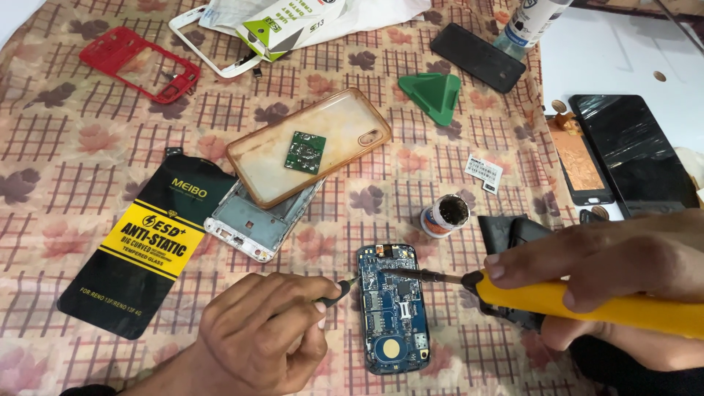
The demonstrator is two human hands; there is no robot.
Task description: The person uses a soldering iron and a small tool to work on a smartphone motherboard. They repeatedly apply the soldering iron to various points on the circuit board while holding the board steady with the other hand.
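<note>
A blue phone circuit board lies flat on the patterned cloth in front of me. My right hand grips a yellow-handled soldering iron; its metal tip rests on the board's upper part. My left hand is closed on a thin dark-handled tool whose point touches the board's upper left edge. A small round pot of dark paste stands just above the board.
A clear amber phone case holding a small green circuit board lies over a silver phone frame. A black and yellow packet, red frame, green triangular pick and black phone screens surround the work spot.
</note>
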